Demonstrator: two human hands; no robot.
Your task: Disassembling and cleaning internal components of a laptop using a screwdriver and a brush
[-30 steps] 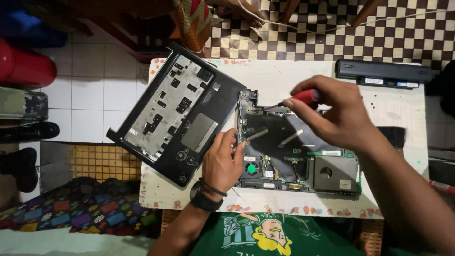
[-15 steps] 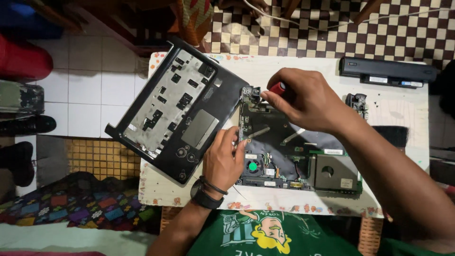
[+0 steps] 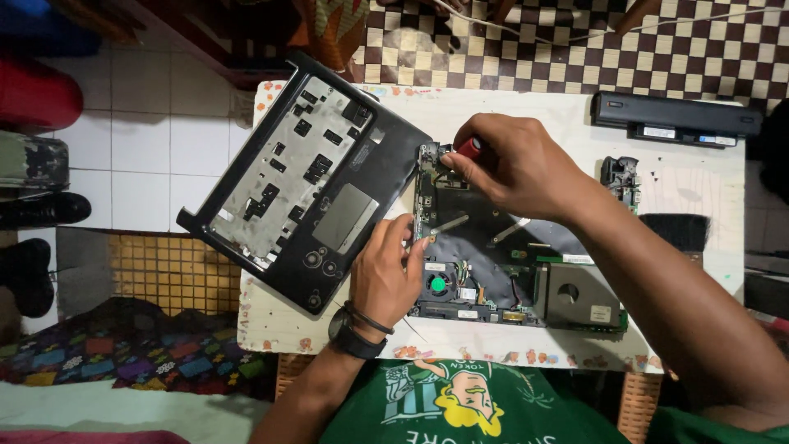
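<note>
Gripping red screwdriver [image 3: 470,148]: right hand [image 3: 514,164], at laptop base [image 3: 501,247] top-left corner; left hand [image 3: 386,275] open, steadying base's left edge.

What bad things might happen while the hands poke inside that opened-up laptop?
The red-handled screwdriver in the right hand could slip and scratch the bare laptop circuit board. The black laptop top cover hangs over the white table's left edge and might slide off. The left hand rests by the small fan and thin wires.
</note>
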